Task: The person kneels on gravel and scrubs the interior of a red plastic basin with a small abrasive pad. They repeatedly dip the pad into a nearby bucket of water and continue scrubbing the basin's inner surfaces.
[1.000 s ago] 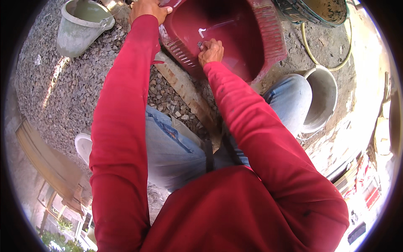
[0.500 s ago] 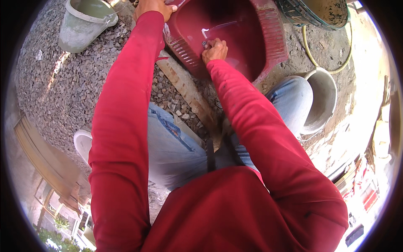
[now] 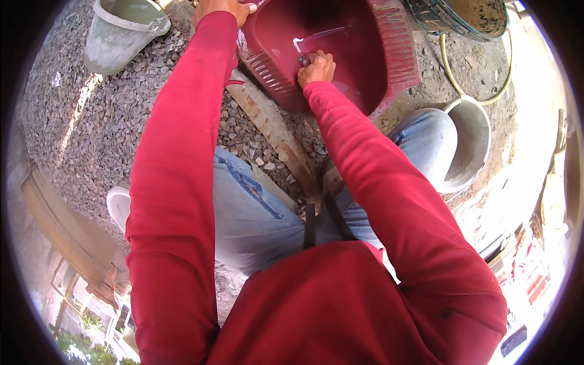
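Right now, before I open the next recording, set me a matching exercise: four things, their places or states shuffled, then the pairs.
Things
1. Red-sleeved bare right hand
2. Red-sleeved bare left hand
3. Pale grey-green tapered bucket
4. Yellowish flexible hose

Places or states
A. On grey, stony gravel, upper left
B. Curved on the ground, upper right
C. Inside the dark red, ribbed-edge basin, closed on a small greyish thing
D. At the basin's left rim, partly out of frame

Pairs: 1-C, 2-D, 3-A, 4-B
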`<state>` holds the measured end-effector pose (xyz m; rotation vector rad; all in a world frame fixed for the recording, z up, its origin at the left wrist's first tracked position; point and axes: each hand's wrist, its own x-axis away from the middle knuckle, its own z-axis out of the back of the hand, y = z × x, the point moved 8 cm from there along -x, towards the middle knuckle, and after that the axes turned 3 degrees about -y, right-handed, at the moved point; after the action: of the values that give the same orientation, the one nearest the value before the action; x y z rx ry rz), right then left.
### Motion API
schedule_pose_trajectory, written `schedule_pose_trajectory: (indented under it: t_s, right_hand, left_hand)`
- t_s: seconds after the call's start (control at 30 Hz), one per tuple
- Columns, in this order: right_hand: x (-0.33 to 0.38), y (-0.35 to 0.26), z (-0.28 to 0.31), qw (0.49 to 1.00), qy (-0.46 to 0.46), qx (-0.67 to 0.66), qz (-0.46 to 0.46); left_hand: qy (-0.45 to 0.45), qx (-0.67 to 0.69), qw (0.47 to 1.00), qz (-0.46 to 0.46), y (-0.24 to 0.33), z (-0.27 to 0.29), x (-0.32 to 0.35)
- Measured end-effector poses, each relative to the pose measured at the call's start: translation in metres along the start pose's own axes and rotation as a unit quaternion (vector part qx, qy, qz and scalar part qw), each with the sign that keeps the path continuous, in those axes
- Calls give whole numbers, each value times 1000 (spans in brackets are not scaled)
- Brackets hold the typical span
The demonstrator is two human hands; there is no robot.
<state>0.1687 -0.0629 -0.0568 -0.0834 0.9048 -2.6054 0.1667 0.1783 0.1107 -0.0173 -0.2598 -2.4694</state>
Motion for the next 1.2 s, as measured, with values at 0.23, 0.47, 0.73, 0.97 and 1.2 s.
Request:
schedule_pose_trajectory:
  t_s: [0.23,0.47,0.73,0.97,1.2]
  right_hand:
    - [-8,-9,-4,1000,24,-17,6]
    - [14,4,-7,999,0,-50,-19]
    - [14,7,-10,998,2,-53,-29]
    - [27,-7,-3,996,-9,-83,-30]
    - [39,-5,-3,996,-12,-88,-26]
  left_hand:
    - [-49,-17,999,10,-10,-17,-8]
    - [-50,7,999,-2,-20,-27,-6]
    - [-39,40,998,28,-5,-7,-1]
    - [-49,-14,999,-13,-19,-25,-12]
    - [-37,-8,999,-8,-8,-13,-5]
